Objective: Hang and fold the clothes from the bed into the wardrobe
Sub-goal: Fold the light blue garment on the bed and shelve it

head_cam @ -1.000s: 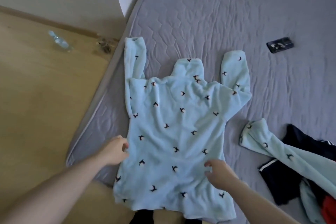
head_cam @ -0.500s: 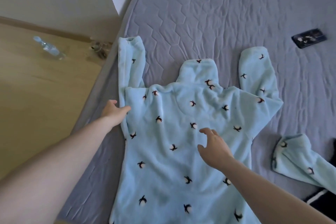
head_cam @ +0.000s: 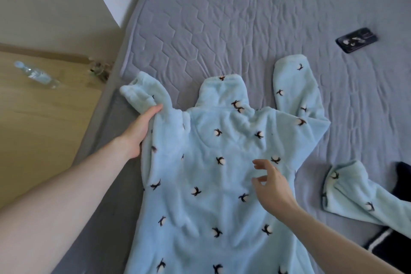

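The left hand (head_cam: 142, 128) grips the pale blue, bird-patterned fleece top (head_cam: 222, 173) at its left shoulder, apparently to fold that sleeve inward, while the right hand (head_cam: 272, 187) hovers open, empty, above its middle.

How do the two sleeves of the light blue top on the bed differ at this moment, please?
The left sleeve is gripped by the left hand and bunched near the bed's edge; the right sleeve lies untouched and flat. The left sleeve's cuff is crumpled, while the right sleeve's cuff is spread open. Both are the same fluffy light blue, with small dark-and-white motifs.
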The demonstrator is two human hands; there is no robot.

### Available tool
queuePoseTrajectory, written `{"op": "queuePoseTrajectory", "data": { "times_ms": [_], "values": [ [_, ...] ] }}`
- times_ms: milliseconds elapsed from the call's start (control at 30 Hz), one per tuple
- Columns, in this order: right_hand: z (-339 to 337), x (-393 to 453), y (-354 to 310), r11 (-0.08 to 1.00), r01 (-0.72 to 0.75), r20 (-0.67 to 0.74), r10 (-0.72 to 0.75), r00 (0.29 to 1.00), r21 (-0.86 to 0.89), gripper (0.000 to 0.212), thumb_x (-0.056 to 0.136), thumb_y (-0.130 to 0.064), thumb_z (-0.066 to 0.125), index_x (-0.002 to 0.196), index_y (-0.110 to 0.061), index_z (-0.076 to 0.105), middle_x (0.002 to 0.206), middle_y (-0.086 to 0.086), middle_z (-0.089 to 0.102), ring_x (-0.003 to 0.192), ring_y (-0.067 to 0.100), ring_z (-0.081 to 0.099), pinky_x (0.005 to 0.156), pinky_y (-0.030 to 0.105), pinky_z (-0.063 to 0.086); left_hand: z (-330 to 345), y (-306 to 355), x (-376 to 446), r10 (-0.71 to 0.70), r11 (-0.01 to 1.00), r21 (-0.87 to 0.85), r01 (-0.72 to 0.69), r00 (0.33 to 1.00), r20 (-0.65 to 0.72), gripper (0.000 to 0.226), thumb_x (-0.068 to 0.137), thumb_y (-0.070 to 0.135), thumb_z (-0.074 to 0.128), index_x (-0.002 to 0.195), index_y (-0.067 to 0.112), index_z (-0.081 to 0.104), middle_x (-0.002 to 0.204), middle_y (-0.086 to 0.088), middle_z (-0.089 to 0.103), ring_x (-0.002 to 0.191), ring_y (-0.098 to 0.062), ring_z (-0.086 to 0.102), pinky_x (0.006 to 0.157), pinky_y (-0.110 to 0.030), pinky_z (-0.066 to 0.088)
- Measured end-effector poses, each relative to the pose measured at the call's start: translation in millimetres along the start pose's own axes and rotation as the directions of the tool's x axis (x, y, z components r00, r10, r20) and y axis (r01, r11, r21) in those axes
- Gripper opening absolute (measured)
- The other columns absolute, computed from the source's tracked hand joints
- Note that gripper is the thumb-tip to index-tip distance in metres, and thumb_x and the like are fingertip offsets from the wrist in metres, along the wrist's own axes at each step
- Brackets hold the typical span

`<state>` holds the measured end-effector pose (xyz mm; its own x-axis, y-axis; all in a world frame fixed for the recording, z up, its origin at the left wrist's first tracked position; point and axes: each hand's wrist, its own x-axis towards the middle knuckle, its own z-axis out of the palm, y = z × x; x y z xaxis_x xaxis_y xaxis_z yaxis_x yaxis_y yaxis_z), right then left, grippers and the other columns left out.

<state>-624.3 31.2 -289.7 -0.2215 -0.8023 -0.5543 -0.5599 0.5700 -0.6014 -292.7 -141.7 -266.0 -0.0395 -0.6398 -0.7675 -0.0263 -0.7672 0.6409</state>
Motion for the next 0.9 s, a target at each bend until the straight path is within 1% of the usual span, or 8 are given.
{"op": "queuePoseTrajectory", "data": {
  "times_ms": [100,200,267,433,533,667,800,900],
  "values": [
    [-23.1,-9.8,0.2,0.999,0.020,-0.028,-0.019,0.999,0.037,0.041,0.099,-0.016,0.054,0.134,-0.037,0.050,0.128,-0.022,0.053,0.102,-0.005,0.057,0.063,0.019,0.050,43.9,23.3,-13.4,0.138,0.990,0.010,-0.137,0.987,-0.079,0.055,0.075,0.042,0.079,0.125,0.018,0.072,0.110,-0.005,0.078,0.104,-0.025,0.074,0.093,-0.042,0.057],
    [-52.8,-21.3,6.4,0.995,0.032,-0.085,-0.024,0.996,0.093,0.039,0.099,-0.015,0.054,0.128,-0.041,0.053,0.127,-0.023,0.054,0.097,-0.007,0.058,0.069,0.020,0.049,98.0,44.0,-35.0,0.424,0.892,0.249,-0.377,0.889,-0.173,0.060,0.079,0.031,0.069,0.138,0.030,0.058,0.121,0.007,0.072,0.109,-0.013,0.067,0.097,-0.037,0.052],
    [-74.2,-29.2,15.0,0.992,0.027,-0.119,-0.013,0.993,0.122,0.038,0.098,-0.014,0.054,0.124,-0.043,0.054,0.125,-0.024,0.055,0.096,-0.010,0.058,0.067,0.017,0.048,142.4,55.5,-50.1,0.556,0.776,0.410,-0.479,0.827,-0.086,0.068,0.088,0.024,0.064,0.151,0.030,0.041,0.137,0.010,0.063,0.118,-0.005,0.058,0.102,-0.030,0.044],
    [-129.6,-49.0,49.9,0.988,-0.008,-0.197,0.039,0.980,0.157,0.039,0.094,-0.012,0.057,0.120,-0.041,0.056,0.122,-0.023,0.060,0.093,-0.008,0.059,0.073,0.014,0.045,270.5,65.4,-70.0,0.712,0.377,0.670,-0.640,0.663,0.232,0.079,0.091,0.013,0.060,0.159,0.019,0.020,0.158,-0.008,0.031,0.136,-0.033,0.044,0.108,-0.038,0.040],
    [-154.8,-58.9,76.6,0.988,-0.044,-0.223,0.078,0.972,0.151,0.038,0.093,-0.014,0.061,0.120,-0.040,0.057,0.123,-0.024,0.060,0.093,-0.004,0.061,0.071,0.019,0.048,329.2,56.7,-62.2,0.551,0.377,0.748,-0.546,0.781,0.293,0.096,0.090,0.026,0.068,0.162,0.026,0.004,0.156,-0.009,0.026,0.132,-0.037,0.048,0.096,-0.038,0.043],
    [-166.1,-67.6,108.9,0.987,-0.105,-0.220,0.130,0.967,0.119,0.037,0.094,-0.017,0.062,0.123,-0.039,0.056,0.124,-0.022,0.058,0.089,0.000,0.063,0.070,0.024,0.049,354.7,22.3,-41.2,0.194,0.538,0.780,-0.320,0.947,0.255,0.120,0.078,0.053,0.080,0.164,0.023,0.001,0.167,-0.008,0.010,0.155,-0.025,0.016,0.122,-0.039,0.023],
    [-148.9,-80.2,127.4,0.977,-0.178,-0.126,0.192,0.973,0.117,0.039,0.093,-0.015,0.059,0.127,-0.034,0.055,0.123,-0.021,0.058,0.085,-0.001,0.064,0.069,0.023,0.051,304.4,-56.8,-47.2,0.269,0.523,0.795,-0.309,0.944,0.189,0.082,0.087,0.039,0.071,0.155,0.020,0.030,0.157,-0.001,0.021,0.145,-0.021,0.034,0.113,-0.028,0.031],
    [-123.0,-91.2,128.4,0.971,-0.208,-0.013,0.211,0.977,0.119,0.038,0.093,-0.018,0.060,0.125,-0.036,0.053,0.120,-0.020,0.059,0.086,0.003,0.066,0.074,0.032,0.057,222.9,-114.9,-63.2,0.315,0.450,0.875,-0.177,0.948,0.030,0.080,0.086,0.044,0.071,0.151,0.013,0.036,0.150,-0.006,0.031,0.141,-0.026,0.038,0.115,-0.038,0.035]
  ]
}}
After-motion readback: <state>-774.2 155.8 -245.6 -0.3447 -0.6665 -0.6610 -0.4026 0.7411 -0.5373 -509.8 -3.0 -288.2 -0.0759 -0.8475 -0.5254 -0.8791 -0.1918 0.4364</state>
